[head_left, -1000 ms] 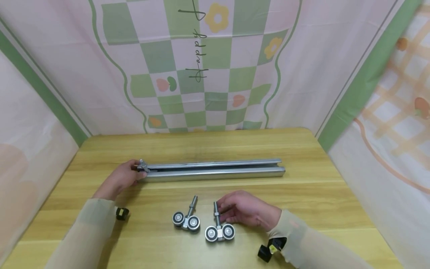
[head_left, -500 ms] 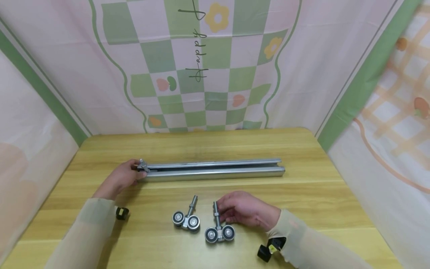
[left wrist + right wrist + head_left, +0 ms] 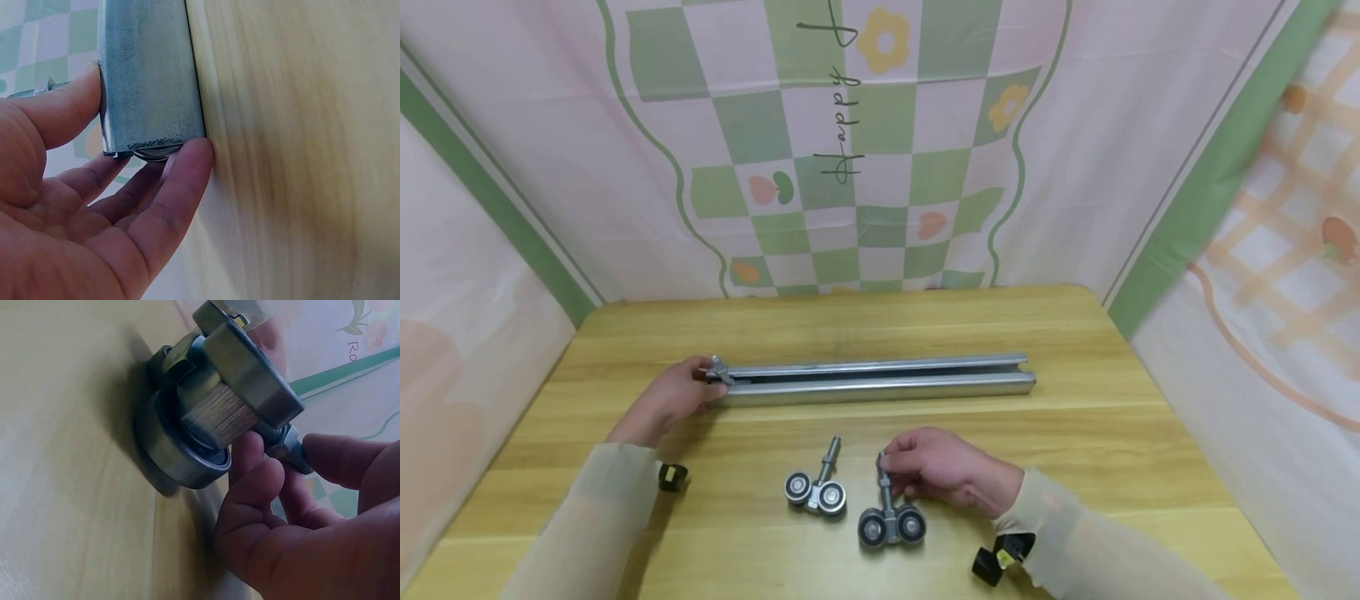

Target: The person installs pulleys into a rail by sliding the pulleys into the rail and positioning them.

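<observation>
A long metal C-channel track (image 3: pixel 880 389) lies across the table, its slot facing up. At its left end my left hand (image 3: pixel 673 392) grips it, the thumb on its side and the fingertips around the end. A bolt (image 3: pixel 720 367) sticks up from the slot there. In the left wrist view a wheel edge (image 3: pixel 156 153) shows just inside the track's end (image 3: pixel 150 81). My right hand (image 3: pixel 943 467) pinches the threaded stem of a hanger roller (image 3: pixel 891 525), whose wheels (image 3: pixel 250 375) tilt toward the camera in the right wrist view. Another hanger roller (image 3: pixel 816 494) lies to its left.
The wooden table (image 3: pixel 1075 333) ends at a checkered fabric backdrop (image 3: pixel 880 167), with fabric sides at left and right. Small black devices sit at both cuffs, the right one (image 3: pixel 1011 550) hanging close over the table.
My right thumb and fingers have closed on the top of the right roller's stem, and its wheels have tipped slightly. My left hand, the track and the other roller stay put.
</observation>
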### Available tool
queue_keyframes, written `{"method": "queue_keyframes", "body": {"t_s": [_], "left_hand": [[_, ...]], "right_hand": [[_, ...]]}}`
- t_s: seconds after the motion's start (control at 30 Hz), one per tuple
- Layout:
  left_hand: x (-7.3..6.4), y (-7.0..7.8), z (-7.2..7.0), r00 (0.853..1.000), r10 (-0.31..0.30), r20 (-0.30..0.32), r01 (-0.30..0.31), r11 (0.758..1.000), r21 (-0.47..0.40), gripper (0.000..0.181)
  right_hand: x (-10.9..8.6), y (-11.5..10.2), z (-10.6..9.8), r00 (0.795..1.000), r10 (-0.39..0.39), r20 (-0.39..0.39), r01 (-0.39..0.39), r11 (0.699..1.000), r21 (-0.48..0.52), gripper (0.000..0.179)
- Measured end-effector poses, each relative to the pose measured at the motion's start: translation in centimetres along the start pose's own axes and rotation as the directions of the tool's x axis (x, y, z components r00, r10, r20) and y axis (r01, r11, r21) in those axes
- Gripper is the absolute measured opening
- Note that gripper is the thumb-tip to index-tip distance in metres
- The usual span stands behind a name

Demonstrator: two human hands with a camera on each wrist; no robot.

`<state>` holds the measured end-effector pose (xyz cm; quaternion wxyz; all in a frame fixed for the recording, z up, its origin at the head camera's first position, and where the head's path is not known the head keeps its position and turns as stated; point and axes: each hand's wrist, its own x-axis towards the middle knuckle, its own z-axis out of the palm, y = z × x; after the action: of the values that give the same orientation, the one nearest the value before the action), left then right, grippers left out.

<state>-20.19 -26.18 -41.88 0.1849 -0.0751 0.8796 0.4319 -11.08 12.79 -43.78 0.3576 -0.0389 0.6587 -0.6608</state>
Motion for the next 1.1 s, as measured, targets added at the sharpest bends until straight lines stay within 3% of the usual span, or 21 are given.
{"method": "queue_keyframes", "body": {"t_s": [0.7,0.93,1.1], "left_hand": [[-0.1,0.2,-0.1,1.0,-0.023,0.008,0.023,0.999,-0.029,0.065],[-0.2,0.2,0.0,1.0,-0.01,0.006,0.01,1.0,-0.017,0.065],[-0.3,0.2,0.0,1.0,-0.004,0.011,0.004,1.0,-0.017,0.065]], "right_hand": [[-0.1,-0.7,-0.5,0.993,-0.035,-0.112,0.027,0.997,-0.077,0.021],[-0.1,-1.4,-1.2,0.973,-0.11,-0.203,0.072,0.98,-0.187,0.019],[-0.2,-1.7,-1.5,0.958,-0.144,-0.248,0.093,0.974,-0.207,0.018]]}}
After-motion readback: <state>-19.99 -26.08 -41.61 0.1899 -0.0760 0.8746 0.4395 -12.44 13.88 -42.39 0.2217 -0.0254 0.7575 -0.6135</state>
